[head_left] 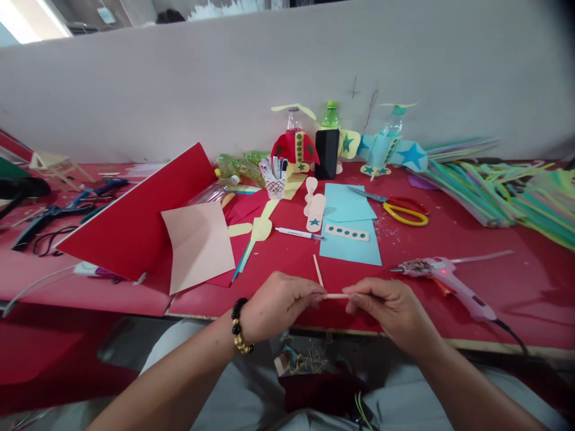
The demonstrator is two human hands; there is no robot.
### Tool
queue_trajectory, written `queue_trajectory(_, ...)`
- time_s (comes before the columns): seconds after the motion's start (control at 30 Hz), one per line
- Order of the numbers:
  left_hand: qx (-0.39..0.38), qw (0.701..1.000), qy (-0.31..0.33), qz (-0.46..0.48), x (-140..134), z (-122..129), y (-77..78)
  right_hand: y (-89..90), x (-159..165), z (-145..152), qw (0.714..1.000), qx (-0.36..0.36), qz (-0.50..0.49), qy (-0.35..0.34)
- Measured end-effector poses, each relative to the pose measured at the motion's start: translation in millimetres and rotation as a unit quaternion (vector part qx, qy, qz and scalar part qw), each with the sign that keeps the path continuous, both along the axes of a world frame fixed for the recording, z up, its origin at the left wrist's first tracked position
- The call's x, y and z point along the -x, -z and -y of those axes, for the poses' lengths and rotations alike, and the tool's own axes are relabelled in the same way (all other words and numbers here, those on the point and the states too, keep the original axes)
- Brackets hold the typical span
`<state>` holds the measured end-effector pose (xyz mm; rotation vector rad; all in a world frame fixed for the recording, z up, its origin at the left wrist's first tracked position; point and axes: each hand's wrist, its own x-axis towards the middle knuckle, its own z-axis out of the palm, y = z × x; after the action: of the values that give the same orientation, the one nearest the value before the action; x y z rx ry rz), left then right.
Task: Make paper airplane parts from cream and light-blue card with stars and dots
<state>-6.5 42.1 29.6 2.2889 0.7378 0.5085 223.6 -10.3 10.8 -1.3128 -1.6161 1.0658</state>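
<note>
Between my two hands a short pale stick (336, 296), perhaps a rolled paper tube or wooden stick, lies level near the table's front edge. My left hand (287, 304) pinches one end of it, while my right hand (389, 308) pinches the other. A second pale stick (318, 270) rests on the red table just beyond my left fingertips. Past it are a white marker pen (299, 233), blue paper sheets (350, 244) and a cream strip with green dots (348, 233). To the right of my right hand lies a pink glue gun (449, 278) with its red light on.
Yellow-and-red scissors (404, 212) lie behind the glue gun. Bottle planes in red (294, 146) and blue (384, 146) stand by the wall. A cup of pens (275, 187) and a black phone (327, 154) are mid-table. Red board (144, 215) leans left; coloured straws (476, 191) pile right.
</note>
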Motion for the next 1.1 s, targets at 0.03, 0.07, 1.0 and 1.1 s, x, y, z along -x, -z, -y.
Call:
queue_trajectory(0.03,0.004,1.0,0.001,-0.001,0,-1,-0.1,-0.2,1,0,1.0,0.004,-0.002,0.0)
queue_trajectory(0.07,0.009,1.0,0.0,-0.001,1,-1,-0.2,-0.4,1,-1,1.0,0.008,-0.005,0.0)
queue_trajectory(1.0,-0.201,0.947,-0.077,-0.237,-130,-166,5.9,-9.1,-66,9,0.932,-0.119,-0.134,0.316)
queue_trajectory(1.1,-0.201,0.939,-0.077,-0.267,-137,-177,8.1,-6.9,-74,12,0.931,-0.116,-0.137,0.318)
